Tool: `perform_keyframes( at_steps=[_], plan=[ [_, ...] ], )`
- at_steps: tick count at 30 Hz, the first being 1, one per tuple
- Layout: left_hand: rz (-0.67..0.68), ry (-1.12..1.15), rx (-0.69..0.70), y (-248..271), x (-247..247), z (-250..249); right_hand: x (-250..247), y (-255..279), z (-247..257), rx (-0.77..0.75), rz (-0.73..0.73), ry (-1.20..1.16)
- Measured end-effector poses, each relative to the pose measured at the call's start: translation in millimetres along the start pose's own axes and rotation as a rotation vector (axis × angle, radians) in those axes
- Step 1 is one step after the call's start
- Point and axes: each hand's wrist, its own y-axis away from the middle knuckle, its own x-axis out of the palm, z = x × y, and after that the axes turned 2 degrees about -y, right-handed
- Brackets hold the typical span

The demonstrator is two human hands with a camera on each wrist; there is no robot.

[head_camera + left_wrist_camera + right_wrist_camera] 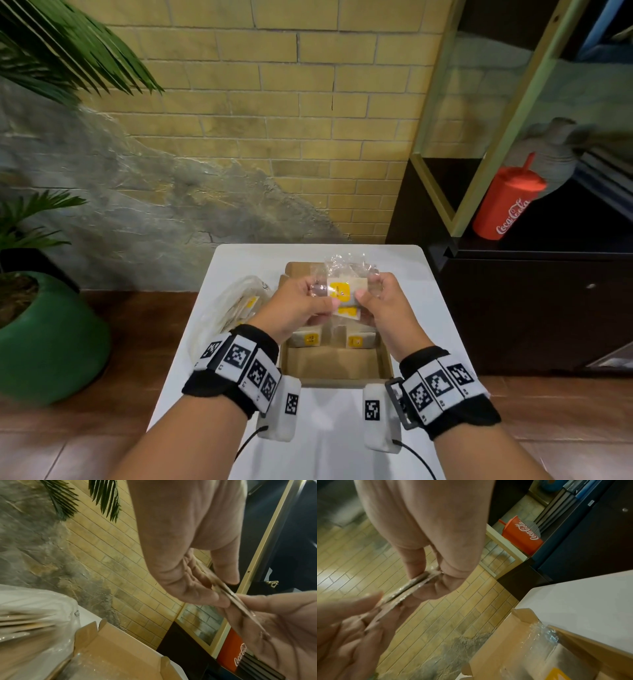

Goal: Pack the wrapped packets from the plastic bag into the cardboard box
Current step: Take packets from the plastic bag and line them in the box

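Packet (344, 291) pinched btwn left hand (301, 308) & right hand (380, 305), held above box (334, 366); bag (236, 305) left of it on white table (421, 308), brick wall (274, 102) behind.

Plastic bag (236, 301) partly behind left wrist, box (334, 368) far end hidden by hands, label print unreadable (too small)

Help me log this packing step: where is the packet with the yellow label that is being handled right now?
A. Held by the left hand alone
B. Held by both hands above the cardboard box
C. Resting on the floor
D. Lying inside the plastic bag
B: the left hand and right hand each pinch a side of the packet above the open cardboard box.
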Motion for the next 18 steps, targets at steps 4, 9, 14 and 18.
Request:
perform_keyframes(
  at_steps=[4, 9, 14, 18],
  plan=[
    [0.038, -0.008, -0.031, 1.9, 2.6, -0.6, 2.8, -1.5, -3.2, 0.013, -0.047, -0.035],
    [-0.1, -0.083, 0.045, -1.8, -1.7, -1.2, -11.1, -6.5, -2.7, 0.006, -0.105, -0.01],
    [-0.178, -0.114, 0.097, -5.1, -7.3, -6.5, -26.2, -7.0, 1.4, -0.045, -0.022, 0.217],
    [-0.212, -0.135, 0.124, -8.5, -4.7, -4.7, -16.8, -3.1, 2.8, -0.045, 0.089, 0.452]
  ],
)
